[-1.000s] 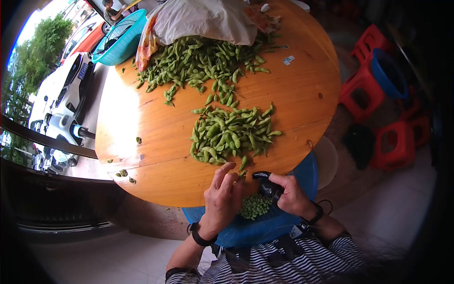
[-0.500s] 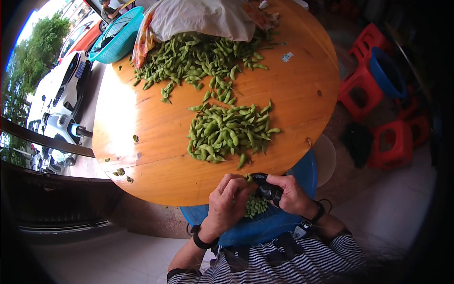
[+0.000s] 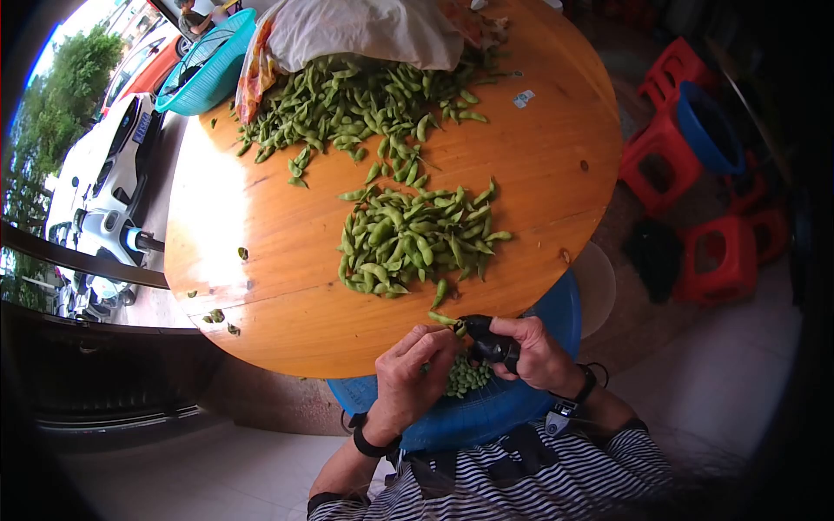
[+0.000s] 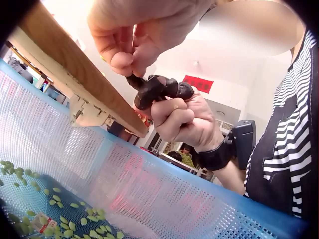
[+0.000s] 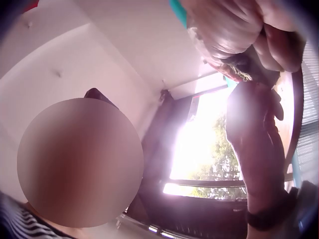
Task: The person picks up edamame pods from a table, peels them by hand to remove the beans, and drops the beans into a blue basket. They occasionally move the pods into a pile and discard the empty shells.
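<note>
My left hand [image 3: 410,372] is above the near edge of the table, thumb and finger pinched together at a green edamame pod [image 3: 441,319]. My right hand [image 3: 543,358] meets it there, its black-covered fingertips [image 3: 488,343] gripping the same pod, which sticks out up and left. From the left wrist view, the left fingertips press right against the black coverings [image 4: 149,92]. Below both hands a blue mesh basket [image 3: 546,408] holds shelled green beans [image 3: 467,377]. A small heap of edamame pods [image 3: 408,239] lies just beyond the hands, with one loose pod [image 3: 440,291] beside it.
A larger heap of pods [image 3: 330,108] spills from under a white cloth bag [image 3: 365,36] at the back of the round wooden table [image 3: 539,191]. A turquoise basket [image 3: 208,78] stands at the far left edge. Red stools [image 3: 717,260] and a blue basin [image 3: 711,130] are on the right.
My left hand has brought a pod from beside the small heap to the right hand. Its raised index finger has curled in, and the pod now pokes out from the right hand's covered fingertips.
</note>
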### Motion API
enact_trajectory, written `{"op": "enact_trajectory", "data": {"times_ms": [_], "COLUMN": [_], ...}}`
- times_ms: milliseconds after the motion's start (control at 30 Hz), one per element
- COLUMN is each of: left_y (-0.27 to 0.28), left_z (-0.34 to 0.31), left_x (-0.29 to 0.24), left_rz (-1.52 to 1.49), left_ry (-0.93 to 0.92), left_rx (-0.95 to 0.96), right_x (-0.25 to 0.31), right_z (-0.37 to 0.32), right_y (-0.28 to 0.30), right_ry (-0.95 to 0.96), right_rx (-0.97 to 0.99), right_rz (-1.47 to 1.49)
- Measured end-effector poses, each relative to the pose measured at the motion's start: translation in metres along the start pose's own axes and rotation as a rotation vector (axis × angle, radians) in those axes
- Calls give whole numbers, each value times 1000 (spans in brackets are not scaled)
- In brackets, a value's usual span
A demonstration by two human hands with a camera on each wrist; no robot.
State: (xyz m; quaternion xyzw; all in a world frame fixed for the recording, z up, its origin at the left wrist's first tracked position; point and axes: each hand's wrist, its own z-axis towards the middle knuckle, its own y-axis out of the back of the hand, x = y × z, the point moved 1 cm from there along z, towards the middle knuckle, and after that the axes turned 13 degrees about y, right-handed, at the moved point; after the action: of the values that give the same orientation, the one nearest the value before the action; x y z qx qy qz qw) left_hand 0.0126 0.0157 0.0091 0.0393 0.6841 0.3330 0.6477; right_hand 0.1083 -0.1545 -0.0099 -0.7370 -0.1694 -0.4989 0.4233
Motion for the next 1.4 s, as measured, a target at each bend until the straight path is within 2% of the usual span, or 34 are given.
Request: {"op": "enact_trajectory", "data": {"times_ms": [67, 133, 167, 200, 267, 300, 367, 433, 500, 567, 633, 733, 833, 900, 1067, 1167, 1233, 1300, 1367, 1400], "left_y": [0, -2, -2, -3, -5, -4, -5, -7, -8, -20, -21, -21, -22, -21, -15, -19, -33, -42, -44, -44], "left_z": [-1, -2, -3, -4, -6, -6, -5, -7, -6, -13, -12, -11, -11, -13, -14, -17, -22, -23, -22, -21], "left_x": [2, 10, 10, 11, 11, 11, 12, 10, 3, 8, -2, 8, 10, 3, 4, 4, 10, 11, 10, 9], "left_rz": [8, -333, -335, -546, -966, -967, -1329, -1305, -1074, -883, -748, -607, -568, -71, -76, -151, -352, -354, -356, -609], "left_ry": [-3, 114, 115, 284, 628, 629, 806, 807, 753, 618, 535, 461, 476, 154, 78, 129, 355, 319, 284, 417], "left_rx": [12, 127, 127, 195, 328, 326, 552, 544, 396, 284, 230, 215, 240, 58, 103, 120, 96, 56, 14, 83], "right_x": [-2, -2, -2, -4, -9, -10, -12, -11, -4, 7, 4, 6, 6, 10, 9, -2, -4, 0, -3, -4], "right_z": [1, 0, -1, -1, -5, -5, -6, -8, -7, -7, -8, -9, -11, -11, -13, -17, -17, -17, -17, -17], "right_y": [4, 4, 4, 6, 9, 10, 9, 11, 7, -4, -6, -8, -14, -16, -13, -16, -19, -26, -27, -27], "right_ry": [122, 92, 65, 65, -5, -6, -1, 0, 10, 174, 214, 476, 500, 498, 496, 543, 583, 659, 661, 659], "right_rx": [76, 66, 58, 58, 122, 123, 178, 155, 139, 33, 2, 59, 31, 20, 44, 6, -18, -28, -28, -30], "right_rz": [-193, -120, -44, -44, 323, 324, 451, 395, 328, -396, -433, -717, -757, -787, -814, -878, -926, -1092, -1138, -1183]}}
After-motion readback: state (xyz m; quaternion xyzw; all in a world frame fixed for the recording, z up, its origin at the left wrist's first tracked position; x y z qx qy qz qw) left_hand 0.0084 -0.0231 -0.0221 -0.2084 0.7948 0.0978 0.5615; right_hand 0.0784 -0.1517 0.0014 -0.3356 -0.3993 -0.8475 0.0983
